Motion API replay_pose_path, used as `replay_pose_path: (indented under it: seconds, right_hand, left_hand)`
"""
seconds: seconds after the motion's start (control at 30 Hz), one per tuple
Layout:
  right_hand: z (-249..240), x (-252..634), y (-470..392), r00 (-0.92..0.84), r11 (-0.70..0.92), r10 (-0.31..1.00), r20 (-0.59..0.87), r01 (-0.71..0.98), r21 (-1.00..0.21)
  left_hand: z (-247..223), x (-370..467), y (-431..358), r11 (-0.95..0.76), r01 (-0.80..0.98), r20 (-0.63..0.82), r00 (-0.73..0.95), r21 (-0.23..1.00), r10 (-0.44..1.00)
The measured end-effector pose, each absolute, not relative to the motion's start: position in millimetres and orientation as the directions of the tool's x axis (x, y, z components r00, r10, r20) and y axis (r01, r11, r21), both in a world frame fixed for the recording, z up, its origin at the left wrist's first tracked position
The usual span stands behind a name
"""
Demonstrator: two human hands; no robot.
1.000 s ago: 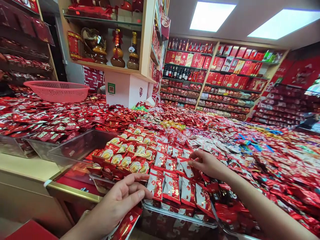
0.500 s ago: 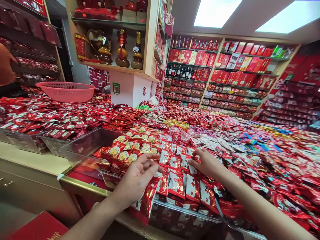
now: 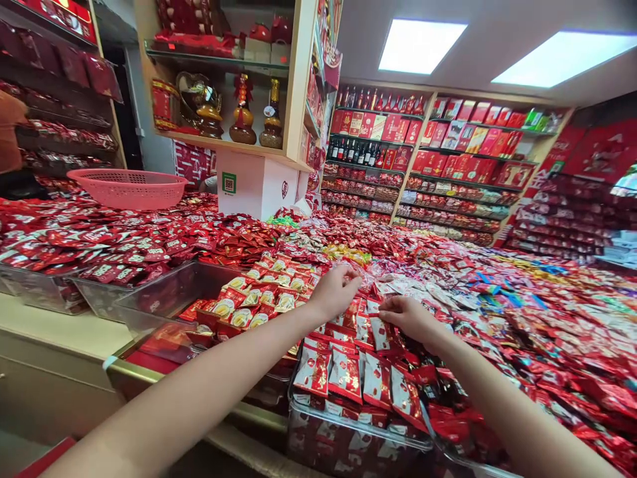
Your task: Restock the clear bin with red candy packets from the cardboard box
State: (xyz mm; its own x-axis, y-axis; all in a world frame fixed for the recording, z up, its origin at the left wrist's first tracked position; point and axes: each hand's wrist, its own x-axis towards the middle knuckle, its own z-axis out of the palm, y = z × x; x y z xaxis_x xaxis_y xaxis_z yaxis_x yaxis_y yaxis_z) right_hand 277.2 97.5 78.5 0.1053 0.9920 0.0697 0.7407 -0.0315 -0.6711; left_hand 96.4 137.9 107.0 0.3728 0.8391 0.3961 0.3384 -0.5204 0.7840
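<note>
My left hand (image 3: 336, 289) reaches forward over rows of red-and-white snack packets (image 3: 343, 375) that stand in a clear tray (image 3: 358, 425). Its fingers are curled down at the far end of the rows, and I cannot tell whether anything is in them. My right hand (image 3: 408, 317) sits just to the right, fingertips pinched on one red-and-white packet (image 3: 381, 332) in the row. Red packets with a yellow picture (image 3: 259, 295) fill the tray to the left of both hands.
Heaps of red packets cover the whole counter. A nearly bare clear tray (image 3: 164, 292) lies left, a pink basket (image 3: 127, 189) sits on the heaps behind. A shelf with gourd bottles (image 3: 243, 106) and wall shelves of red boxes (image 3: 448, 153) stand beyond. A person's orange sleeve (image 3: 7, 133) shows far left.
My left hand, which held a red packet near the tray's front edge, has moved forward and right to the far end of the rows. The right hand stayed on the packets.
</note>
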Motion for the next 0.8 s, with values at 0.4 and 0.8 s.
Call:
replay_pose_path:
  seconds: [0.4,0.8]
  right_hand:
    - [83.0,292.3,89.3,0.167,-0.155,0.984,-0.067,0.6,-0.785]
    - [84.7,297.0,86.6,0.176,-0.182,0.979,-0.1,0.553,-0.813]
  left_hand:
    - [78.0,162.2,141.0,-0.489,0.691,0.197,0.461,0.533,0.865]
    - [99.8,128.6,143.1,-0.646,0.635,0.014,0.708,0.425,0.706]
